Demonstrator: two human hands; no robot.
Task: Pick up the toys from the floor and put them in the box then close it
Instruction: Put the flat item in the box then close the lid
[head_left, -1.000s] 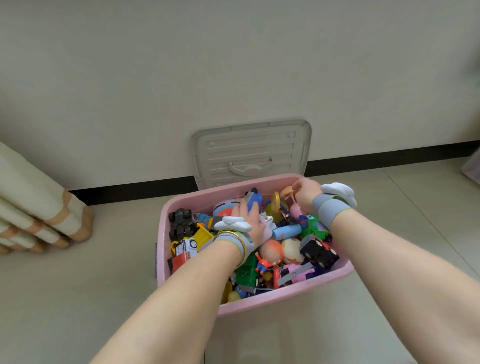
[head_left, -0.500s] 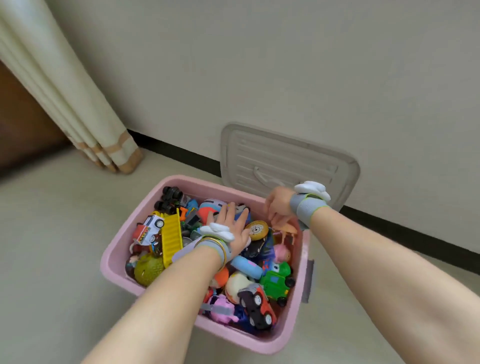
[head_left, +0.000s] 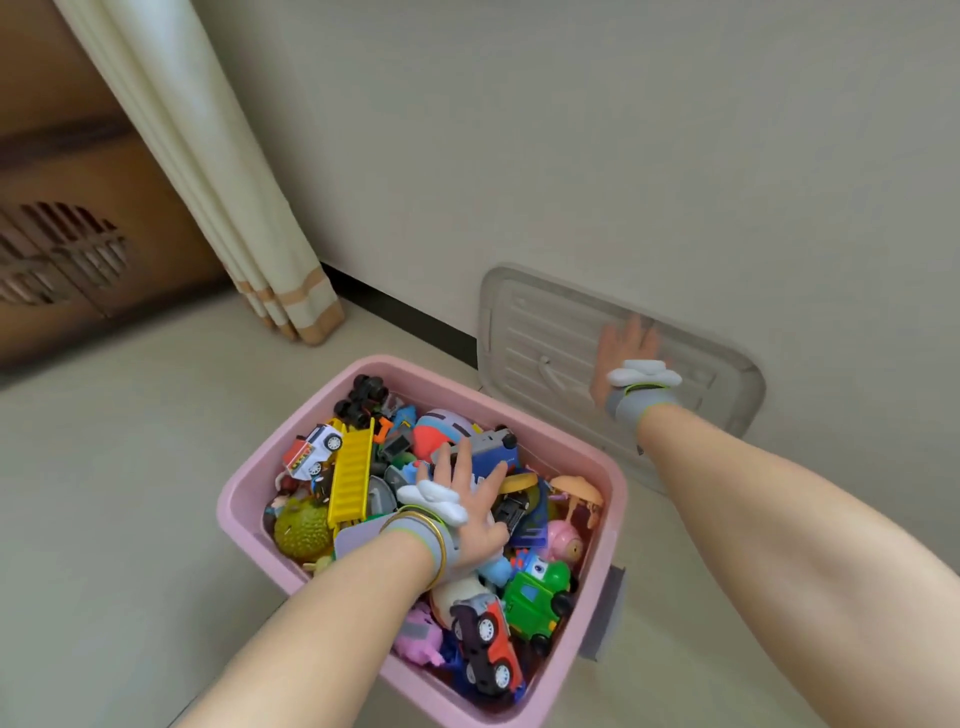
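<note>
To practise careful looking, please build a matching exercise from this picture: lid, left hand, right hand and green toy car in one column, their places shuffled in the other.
Column one:
1. lid
2. left hand
3. right hand
4. green toy car

Column two:
A. fingers spread, over the open pink box
B. leaning against the wall
C. lying inside the box
D. in front of the lid, fingers straight

Pairs: 1-B, 2-A, 3-D, 4-C

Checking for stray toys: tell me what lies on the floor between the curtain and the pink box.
Nothing: only bare floor shows between the curtain and the pink box, in the head view.
</note>
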